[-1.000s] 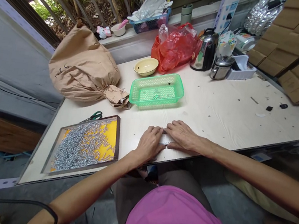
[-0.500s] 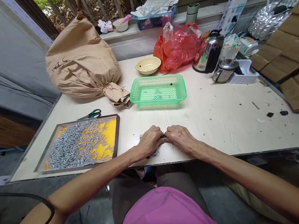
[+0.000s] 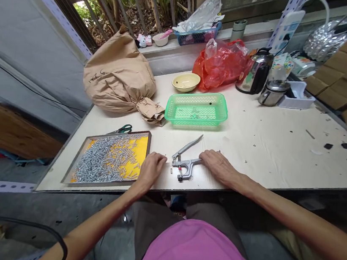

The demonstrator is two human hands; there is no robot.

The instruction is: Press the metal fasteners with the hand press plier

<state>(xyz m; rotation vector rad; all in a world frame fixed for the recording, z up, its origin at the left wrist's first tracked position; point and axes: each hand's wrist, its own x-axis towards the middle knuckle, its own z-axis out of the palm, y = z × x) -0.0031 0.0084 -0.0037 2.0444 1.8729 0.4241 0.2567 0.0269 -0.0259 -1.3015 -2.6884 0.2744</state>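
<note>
A pair of grey snap-fastener pliers lies on the table, its upper handle swung wide from its body. My right hand is closed round the end of the lower handle. To the left of the pliers, my left hand is apart from them, its fingers curled together; anything between the fingertips is too small to make out. A tiny metal piece lies beside the pliers' jaw. Close by my left hand, a shallow tray with a yellow bottom holds a heap of small silvery metal pins.
Behind the pliers stands a green plastic basket with a few small bits in it. Green-handled scissors lie behind the tray. Farther back are a brown paper sack, a cream bowl, a red plastic bag and a steel kettle.
My left hand has moved left, away from my right hand, toward the tray. The pliers, mostly hidden under both hands before, now show with their upper handle raised. The view has shifted left.
</note>
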